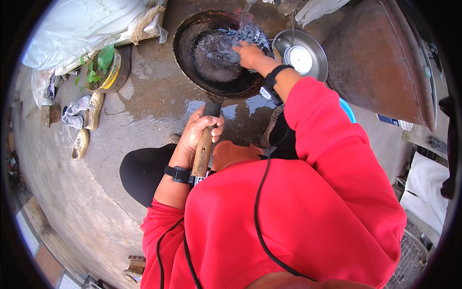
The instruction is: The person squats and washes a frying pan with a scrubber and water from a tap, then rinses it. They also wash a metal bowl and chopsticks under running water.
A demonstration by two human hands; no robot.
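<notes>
A blackened wok is tilted over the wet floor in front of me. My left hand grips its wooden handle near the dark metal socket. From the top of the view a stream of water falls into the wok and splashes. My right hand reaches inside, on the right side of the pan, with its fingers at the splash. Something streaked grey-blue lies under those fingers; whether it is a scrubber or only moving water, I cannot tell.
Right of the wok stands a metal basin holding a round white-topped item and a long-handled utensil. A large brown vessel rises beyond it. At left are a potted plant and several shoes on the concrete floor.
</notes>
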